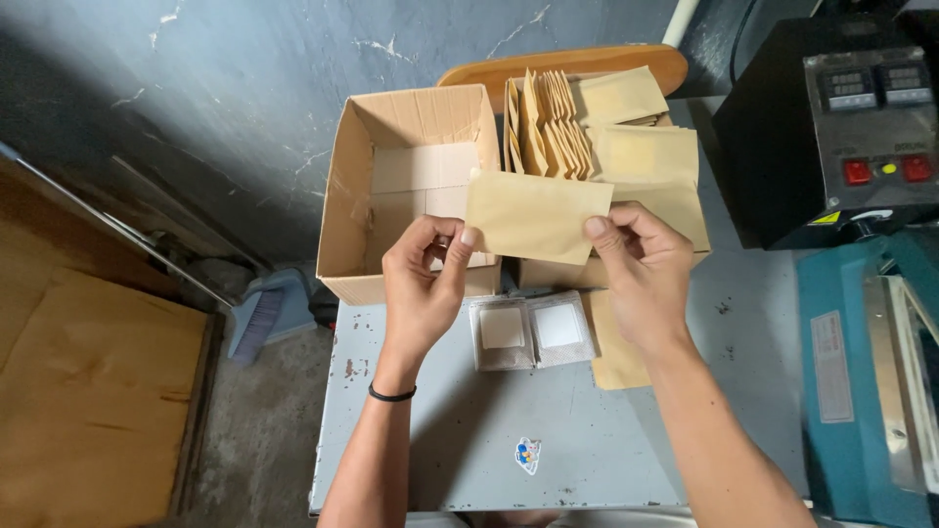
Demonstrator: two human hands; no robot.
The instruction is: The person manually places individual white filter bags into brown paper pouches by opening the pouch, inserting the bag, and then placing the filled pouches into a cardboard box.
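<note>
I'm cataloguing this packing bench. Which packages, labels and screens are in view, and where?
Flat tan paper envelope: held in both hands.
Open brown cardboard box: behind left.
Two clear sachets with white squares: grey table centre.
Black controller box with two dark displays: right.

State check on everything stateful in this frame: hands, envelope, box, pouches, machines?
left hand: pinching the envelope's left edge
right hand: pinching its right edge
kraft envelope: flat, held level above the table
cardboard box: open, flaps up
envelope stack: upright in a row
two clear pouches: lying flat, side by side on the table
black controller: displays dark
</note>
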